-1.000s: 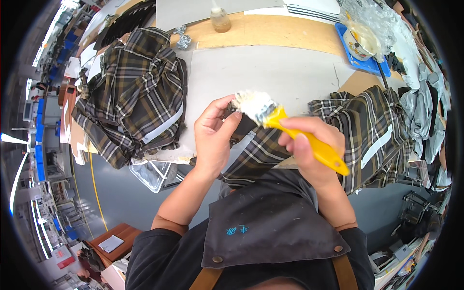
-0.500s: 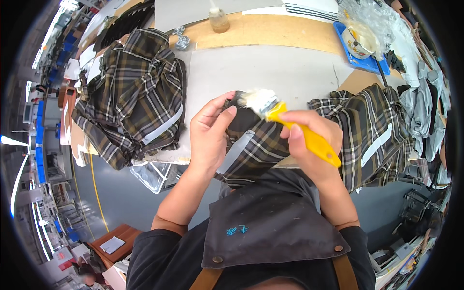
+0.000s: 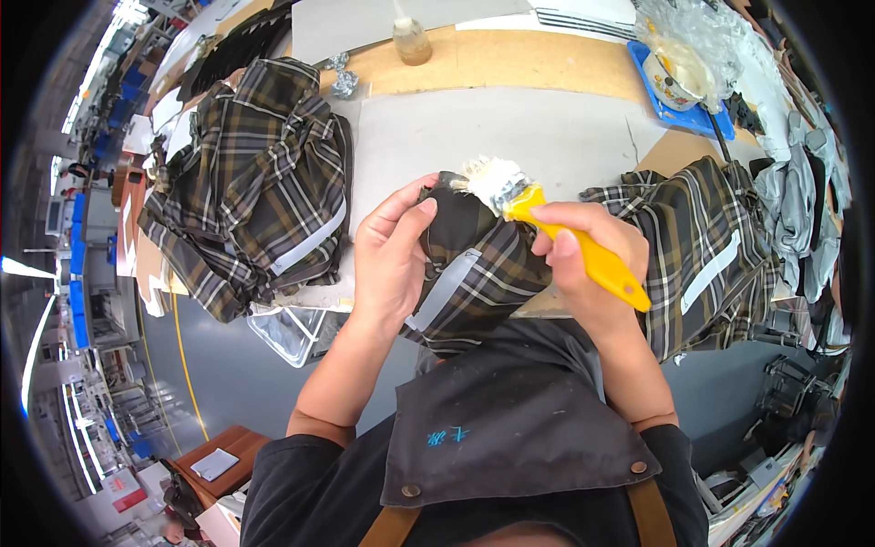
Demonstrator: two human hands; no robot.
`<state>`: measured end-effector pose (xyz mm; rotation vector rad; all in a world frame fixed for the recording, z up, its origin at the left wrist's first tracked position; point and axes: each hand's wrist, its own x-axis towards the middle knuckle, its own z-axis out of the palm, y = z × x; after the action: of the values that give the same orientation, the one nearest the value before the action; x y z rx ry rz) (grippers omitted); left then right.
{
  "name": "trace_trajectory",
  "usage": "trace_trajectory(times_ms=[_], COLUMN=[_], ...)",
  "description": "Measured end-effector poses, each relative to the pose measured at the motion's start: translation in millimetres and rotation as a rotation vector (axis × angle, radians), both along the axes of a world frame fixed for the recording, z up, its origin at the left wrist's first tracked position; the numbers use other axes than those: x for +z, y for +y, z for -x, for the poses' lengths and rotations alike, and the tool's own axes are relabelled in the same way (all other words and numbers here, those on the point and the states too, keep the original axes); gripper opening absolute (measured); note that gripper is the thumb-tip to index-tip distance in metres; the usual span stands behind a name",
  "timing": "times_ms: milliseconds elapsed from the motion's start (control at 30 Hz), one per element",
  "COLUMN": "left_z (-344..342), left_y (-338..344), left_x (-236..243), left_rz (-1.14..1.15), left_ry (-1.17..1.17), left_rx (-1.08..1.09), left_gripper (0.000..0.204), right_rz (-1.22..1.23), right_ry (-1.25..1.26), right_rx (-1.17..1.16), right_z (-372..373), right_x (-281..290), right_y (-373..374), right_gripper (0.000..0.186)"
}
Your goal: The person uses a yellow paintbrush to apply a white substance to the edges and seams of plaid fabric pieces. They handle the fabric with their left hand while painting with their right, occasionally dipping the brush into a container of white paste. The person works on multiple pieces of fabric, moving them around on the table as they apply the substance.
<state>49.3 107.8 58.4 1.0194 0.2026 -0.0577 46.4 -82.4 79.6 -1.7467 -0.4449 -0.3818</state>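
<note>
So taking the grey mat (image 3: 510, 137) as the anchor: off its left edge sits a heap of plaid pieces (image 3: 251, 182), with a clear plastic tray (image 3: 290, 330) below that heap; over the mat's near edge the left hand (image 3: 390, 260) is wrapped around a folded plaid piece (image 3: 474, 273), fingers curled onto its dark top. Just right of that, the right hand (image 3: 583, 264) grips a yellow-handled brush (image 3: 547, 228), bristles touching the piece's top, maybe with glue on them, hard to say; right of the mat lies another plaid pile (image 3: 702, 246), and a blue tray (image 3: 684, 114) sits past its far right corner.
</note>
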Motion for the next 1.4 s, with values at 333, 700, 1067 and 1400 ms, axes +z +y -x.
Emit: trace_trajectory(times_ms=[333, 700, 1067, 1400], left_z=[0.1, 0.8, 3.3, 8.8], left_y=[0.4, 5.7, -1.4, 7.9], left_x=[2.4, 3.5, 5.8, 2.9], left_rz=[0.054, 0.037, -0.003, -0.043], left_ry=[-0.016, 0.004, -0.004, -0.013], left_rx=[-0.019, 0.015, 0.018, 0.017], left_gripper=[0.03, 0.03, 0.029, 0.029], right_rz=[-0.01, 0.053, 0.019, -0.143], right_ry=[-0.069, -0.037, -0.039, 0.026], right_rx=[0.118, -0.019, 0.023, -0.004], right_z=[-7.2, -8.0, -4.5, 4.1], right_x=[7.0, 1.5, 5.4, 3.6], right_y=[-1.9, 1.7, 6.1, -2.3], right_gripper=[0.011, 0.011, 0.011, 0.01])
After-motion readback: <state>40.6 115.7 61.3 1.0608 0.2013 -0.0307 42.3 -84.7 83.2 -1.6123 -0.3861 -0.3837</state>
